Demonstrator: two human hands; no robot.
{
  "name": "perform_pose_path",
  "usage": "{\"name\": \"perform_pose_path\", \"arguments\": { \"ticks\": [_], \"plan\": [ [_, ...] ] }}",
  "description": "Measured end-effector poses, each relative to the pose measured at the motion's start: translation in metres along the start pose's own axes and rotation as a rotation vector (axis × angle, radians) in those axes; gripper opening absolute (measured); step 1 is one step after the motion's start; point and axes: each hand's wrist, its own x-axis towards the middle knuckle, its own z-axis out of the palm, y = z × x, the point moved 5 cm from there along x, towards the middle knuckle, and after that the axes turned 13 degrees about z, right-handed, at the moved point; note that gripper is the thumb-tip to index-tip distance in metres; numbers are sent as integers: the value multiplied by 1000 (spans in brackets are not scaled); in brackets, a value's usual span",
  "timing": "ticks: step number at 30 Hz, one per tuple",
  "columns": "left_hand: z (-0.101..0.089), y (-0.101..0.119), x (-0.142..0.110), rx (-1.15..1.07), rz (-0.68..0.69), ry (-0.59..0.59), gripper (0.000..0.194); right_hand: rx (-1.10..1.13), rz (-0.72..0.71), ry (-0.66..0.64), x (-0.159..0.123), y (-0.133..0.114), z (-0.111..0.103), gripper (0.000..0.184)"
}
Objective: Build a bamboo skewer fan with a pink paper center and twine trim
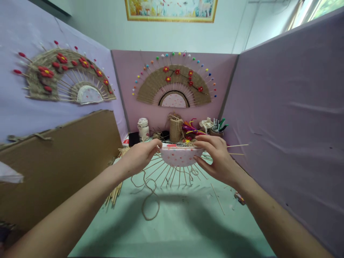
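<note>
In the head view a half-round fan base (181,156), covered in white cloth with small reddish dots, is held up over the table. Thin wooden sticks (173,176) radiate from it, downward and to both sides. My left hand (143,154) pinches its left corner between thumb and fingers. At the right end, my right hand (216,157) grips it, with the fingers on the upper edge and the thumb lower on the cloth. A loose loop of twine (150,211) lies on the table below.
Finished fans (174,84) hang on the back and left panels (72,77). Along the back stand a white jar (143,128), a twine spool (175,129) and a holder with scissors (217,129). Cardboard (67,157) leans at left beside a stick bundle (115,195). One stick (217,199) lies at right.
</note>
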Motion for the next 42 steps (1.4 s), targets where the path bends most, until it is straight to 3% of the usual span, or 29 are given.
{"name": "perform_pose_path", "arguments": {
  "ticks": [3, 7, 11, 14, 16, 18, 23, 29, 32, 35, 38, 42],
  "plan": [
    [-2, 0, 2, -5, -33, -6, 24, 115, 26, 102, -12, -19, 3, 26],
    [-10, 2, 4, -88, -83, -10, 30, 261, 5, -23, -23, -47, 31, 19],
    [-17, 2, 5, -225, -141, -32, 39, 121, -21, 99, -9, -59, 38, 23],
    [-18, 3, 6, -272, -144, -43, 38, -118, 32, 116, 10, -56, 39, 38],
    [-17, 2, 6, -271, -138, -41, 35, -245, 62, -6, 21, -49, 45, 38],
    [-17, 0, 7, -273, -134, -31, 35, -323, 67, -127, 26, -43, 52, 26],
    [-28, -14, 4, -375, -209, 71, 33, -348, 53, -146, 29, -31, 49, 12],
    [-41, -39, -4, -729, -388, 211, 28, -350, 49, -140, 32, -20, 33, 10],
    [-43, -37, -18, -648, -405, 343, 23, -362, 56, -150, 31, -14, 27, 11],
    [-34, -24, -43, -478, -417, 488, 21, -374, 63, -139, 27, -9, 20, 10],
    [-8, -17, -64, -463, -413, 558, 28, -381, 71, -129, 23, -6, 16, 10],
    [33, -33, -74, -438, -530, 553, 40, -388, 82, -141, 17, -5, 14, 13]
  ]
}}
